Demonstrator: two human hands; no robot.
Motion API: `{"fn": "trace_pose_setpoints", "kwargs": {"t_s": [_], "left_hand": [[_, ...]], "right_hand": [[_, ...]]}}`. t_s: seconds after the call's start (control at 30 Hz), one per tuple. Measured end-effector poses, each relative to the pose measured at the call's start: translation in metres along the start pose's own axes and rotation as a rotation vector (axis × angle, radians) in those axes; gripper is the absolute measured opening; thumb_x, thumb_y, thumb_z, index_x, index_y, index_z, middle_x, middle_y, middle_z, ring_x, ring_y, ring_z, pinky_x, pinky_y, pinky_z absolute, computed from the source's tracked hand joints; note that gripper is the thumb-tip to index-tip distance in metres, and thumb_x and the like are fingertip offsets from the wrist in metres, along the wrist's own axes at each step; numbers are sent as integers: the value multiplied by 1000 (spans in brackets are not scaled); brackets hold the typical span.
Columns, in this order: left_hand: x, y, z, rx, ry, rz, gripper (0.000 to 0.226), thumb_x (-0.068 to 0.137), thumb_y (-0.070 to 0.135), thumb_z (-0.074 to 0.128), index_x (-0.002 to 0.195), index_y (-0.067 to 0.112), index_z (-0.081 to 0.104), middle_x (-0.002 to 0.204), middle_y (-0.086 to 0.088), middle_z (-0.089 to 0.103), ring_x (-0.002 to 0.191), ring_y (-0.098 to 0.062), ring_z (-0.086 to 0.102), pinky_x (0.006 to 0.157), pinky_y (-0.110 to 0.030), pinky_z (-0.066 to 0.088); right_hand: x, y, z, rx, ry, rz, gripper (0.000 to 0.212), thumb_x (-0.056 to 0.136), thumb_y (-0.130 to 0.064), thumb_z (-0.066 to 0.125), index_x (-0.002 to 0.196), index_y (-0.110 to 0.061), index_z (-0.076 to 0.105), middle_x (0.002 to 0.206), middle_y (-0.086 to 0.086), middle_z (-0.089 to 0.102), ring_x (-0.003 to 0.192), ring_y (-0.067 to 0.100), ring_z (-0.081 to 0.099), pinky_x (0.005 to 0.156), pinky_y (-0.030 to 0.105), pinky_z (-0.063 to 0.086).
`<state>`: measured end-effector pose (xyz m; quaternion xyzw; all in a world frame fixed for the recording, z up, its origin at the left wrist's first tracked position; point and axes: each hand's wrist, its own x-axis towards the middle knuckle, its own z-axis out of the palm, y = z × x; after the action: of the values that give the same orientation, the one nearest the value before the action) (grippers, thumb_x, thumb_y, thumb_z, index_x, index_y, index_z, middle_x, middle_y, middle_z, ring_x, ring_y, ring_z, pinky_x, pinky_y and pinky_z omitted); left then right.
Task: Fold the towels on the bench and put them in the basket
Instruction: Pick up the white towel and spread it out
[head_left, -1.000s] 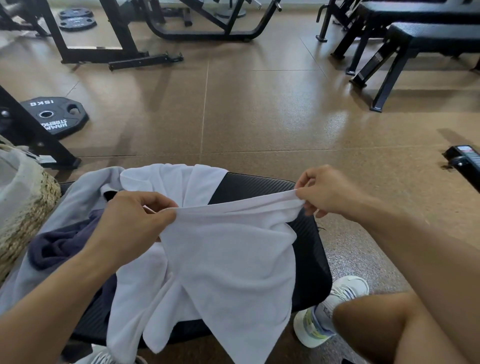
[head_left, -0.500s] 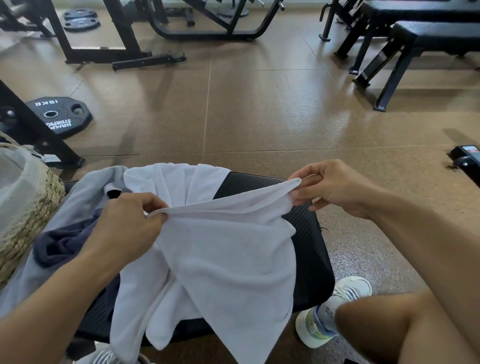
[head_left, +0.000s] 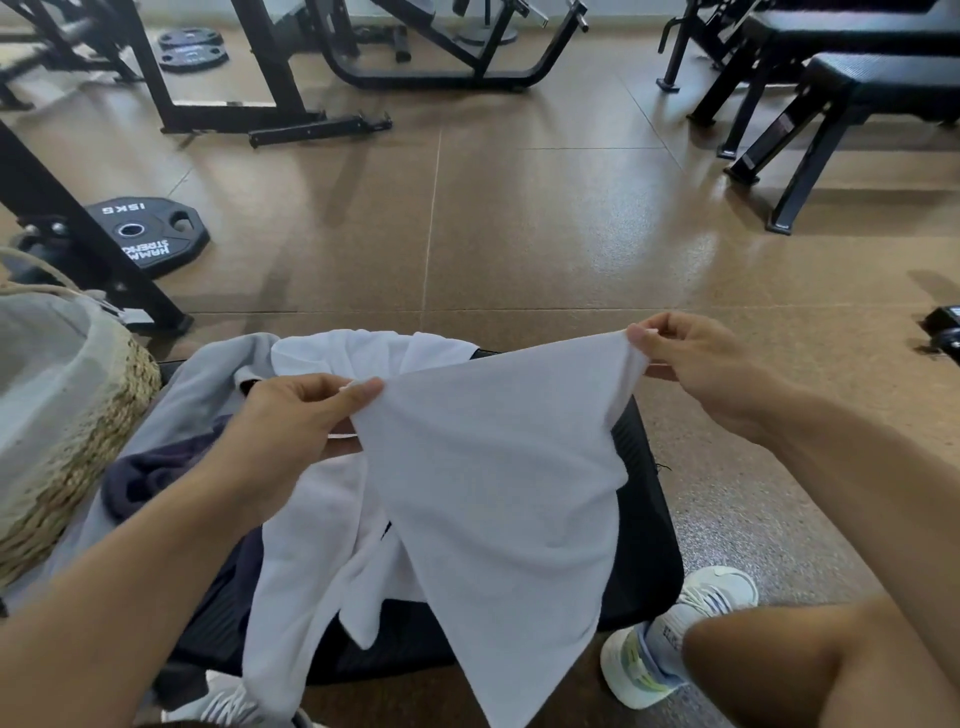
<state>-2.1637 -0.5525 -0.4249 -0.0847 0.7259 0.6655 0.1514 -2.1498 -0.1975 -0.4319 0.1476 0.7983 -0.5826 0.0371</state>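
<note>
1. White terry cloth, pinched at two top corners: white towel (head_left: 498, 467) held spread above the surface (head_left: 644, 525), left hand (head_left: 291, 431) gripping one corner between thumb and fingers, right hand (head_left: 696, 364) pinching the other and raised a little higher.
2. Hung slanting from that top edge, lower tip dangling past the front of the surface, close above the floor (head_left: 467, 234).
3. Beneath and to the left, lay in a heap on the surface: a second white towel (head_left: 317, 551), a grey towel (head_left: 208, 384) and a dark navy towel (head_left: 150, 473), all unfolded.
4. Stood at the left end, touching the grey towel: woven basket (head_left: 78, 441) with a pale liner, nothing folded visible inside.
5. Likely risks: dragging the dangling tip over the floor; folding askew because of the uneven corner heights; snagging the second white towel while laying the held one down.
6. Hard to make out: the held towel's far lower corners, lost in its drape; the basket's interior, cut off by the frame edge; how many towels sat under the heap.
</note>
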Motion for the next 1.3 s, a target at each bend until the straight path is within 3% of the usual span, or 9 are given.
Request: {"fn": "trace_pose_setpoints", "kwargs": {"t_s": [0.17, 0.23, 0.4, 0.5, 0.6, 0.73, 0.87, 1.07, 1.3], "left_hand": [[1, 3, 8, -127, -44, 8, 23, 93, 27, 66, 90, 5, 71, 93, -10, 78, 87, -21, 76, 72, -26, 61], [-1, 9, 8, -170, -56, 32, 21, 91, 32, 66, 83, 12, 68, 89, -5, 77, 84, -17, 74, 72, -29, 59], [-9, 24, 3, -257, -68, 115, 20, 86, 41, 68, 74, 24, 66, 81, 5, 71, 76, -10, 69, 67, -27, 55], [-17, 30, -5, -264, -69, 198, 23, 82, 36, 71, 65, 26, 61, 73, 8, 67, 71, -8, 66, 60, -25, 56], [-26, 33, -13, -248, -90, 261, 31, 71, 38, 77, 75, 17, 55, 73, 3, 68, 65, -10, 63, 53, -25, 54], [-37, 27, -21, -192, -76, 276, 24, 74, 29, 76, 80, 11, 61, 69, 2, 68, 57, -8, 61, 47, -23, 51], [-42, 17, -33, -87, -147, 256, 31, 72, 31, 86, 85, 8, 69, 77, -8, 64, 65, -17, 62, 52, -28, 54], [-47, 4, -39, -55, -247, 233, 55, 47, 52, 98, 72, 16, 63, 72, -5, 60, 65, -13, 62, 57, -28, 57], [-41, -5, -34, -41, -296, 243, 59, 47, 44, 100, 70, 15, 55, 69, -3, 54, 63, -13, 59, 57, -27, 54]], "right_hand": [[-3, -9, 7, 130, 130, -44, 15, 105, -30, 51, 95, -20, 57, 89, -1, 62, 76, 14, 59, 71, 35, 52], [-6, -13, 5, 128, 178, -88, 16, 104, -35, 53, 94, -24, 60, 86, -2, 63, 76, 15, 58, 70, 39, 47], [-23, -23, -3, -87, 246, -243, 18, 103, -39, 54, 88, -36, 64, 81, -7, 66, 74, 15, 59, 68, 35, 48], [-40, -29, -8, -118, 157, -348, 14, 103, -27, 57, 103, -31, 71, 80, 6, 66, 65, 14, 58, 60, 30, 49], [-56, -36, -17, -139, 31, -393, 11, 96, -15, 65, 95, -20, 75, 70, 7, 66, 50, 13, 55, 45, 25, 51], [-69, -41, -27, -160, -24, -423, 5, 85, -8, 75, 89, -9, 77, 67, -3, 71, 53, 15, 61, 50, 26, 56], [-75, -42, -32, -201, -48, -455, 7, 91, -11, 69, 90, -12, 76, 72, 8, 68, 59, 16, 59, 50, 27, 57], [-75, -38, -32, -307, -163, -373, 14, 102, -12, 54, 94, -13, 65, 80, -11, 61, 71, 3, 58, 59, 35, 62], [-66, -25, -26, -170, -201, -353, 14, 103, -4, 49, 93, -7, 58, 72, -14, 61, 72, 7, 60, 69, 35, 61]]}}
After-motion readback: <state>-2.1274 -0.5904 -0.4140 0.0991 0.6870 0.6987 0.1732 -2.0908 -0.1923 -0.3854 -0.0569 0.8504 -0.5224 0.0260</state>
